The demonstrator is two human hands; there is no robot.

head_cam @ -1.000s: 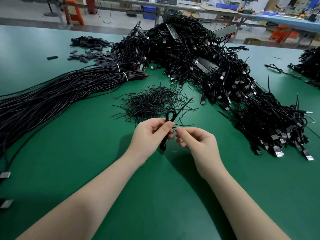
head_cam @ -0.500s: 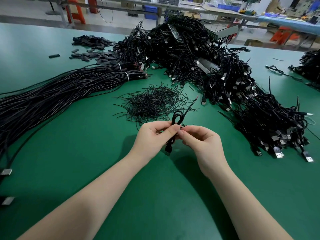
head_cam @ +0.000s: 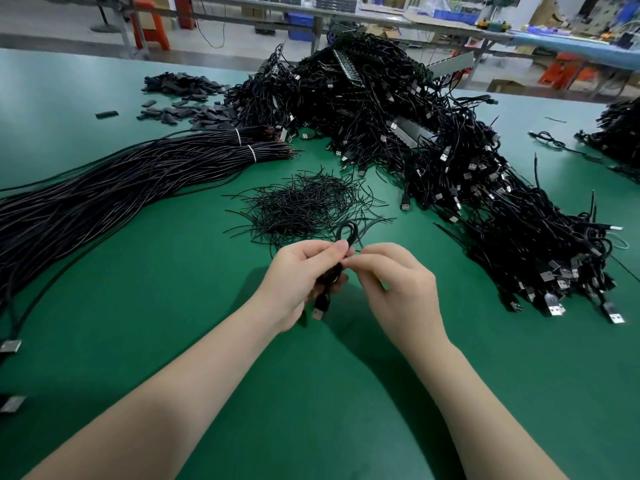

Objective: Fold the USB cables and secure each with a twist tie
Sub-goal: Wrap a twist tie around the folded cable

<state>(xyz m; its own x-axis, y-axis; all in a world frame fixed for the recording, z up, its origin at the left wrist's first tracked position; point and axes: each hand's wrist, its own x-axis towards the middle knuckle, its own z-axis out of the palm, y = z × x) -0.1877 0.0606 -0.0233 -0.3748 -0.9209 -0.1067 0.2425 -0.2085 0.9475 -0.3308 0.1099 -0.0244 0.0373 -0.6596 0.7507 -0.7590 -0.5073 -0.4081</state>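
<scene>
USB cable (head_cam: 331, 278), mid-table (head_cam: 173, 306), between hands

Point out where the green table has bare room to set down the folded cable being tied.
Bare table lies around the forearms, near the hands. Crowded: twist ties ahead, cable heap to the right, long cable bundle to the left.

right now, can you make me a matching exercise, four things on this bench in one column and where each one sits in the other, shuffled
Things
1. folded cable
2. loose twist ties
3. banded bundle of long cables
4. tangled USB cable heap

Places
A. spread across the far middle and right of the green table
B. lying along the left side, white bands near its far end
C. held in the left hand, with the right hand pinching at it
D. small pile just beyond the hands

Pairs: 1-C, 2-D, 3-B, 4-A
</scene>
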